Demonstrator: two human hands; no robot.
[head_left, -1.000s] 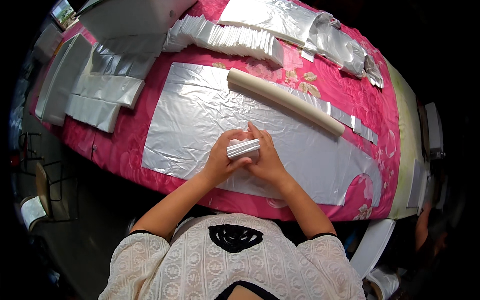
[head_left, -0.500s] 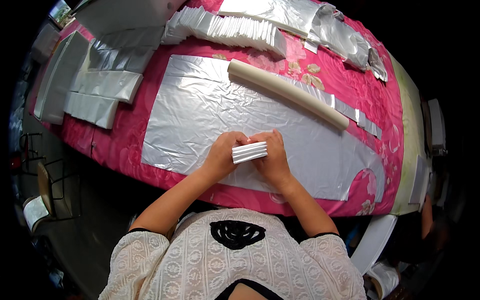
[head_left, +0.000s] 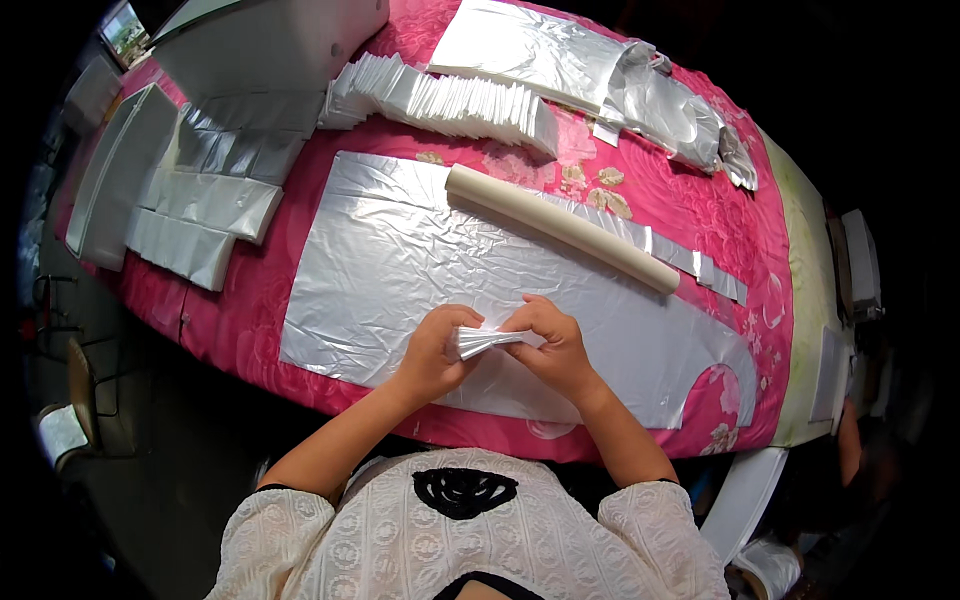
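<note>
Above the near part of the table, I hold a folded wad of silvery-white plastic film [head_left: 480, 341] in both hands. My left hand [head_left: 434, 352] is closed round its left end, fingers curled behind it. My right hand [head_left: 556, 350] pinches the right end between thumb and fingers, where the folds draw together. Its layered edges fan out toward the left hand. Beneath my hands a large silvery plastic sheet [head_left: 365, 265] lies flat, creased at the left and with a curved cutout at its right end. Across it rests a beige tube [head_left: 560, 228].
A pink floral cloth [head_left: 250, 320] covers the table. Beyond the tube stands a long row of folded white packets [head_left: 440, 105]. More silvery sheets [head_left: 530, 50] lie at the far side. Flat packets [head_left: 230, 205] and white boxes [head_left: 125, 175] occupy the left. Another person's arm [head_left: 849, 445] shows at right.
Both hands sit lower in the picture, as do the sheet and tube. The folded film has tilted, and its right end is now pinched narrower, with my right fingers regripped.
</note>
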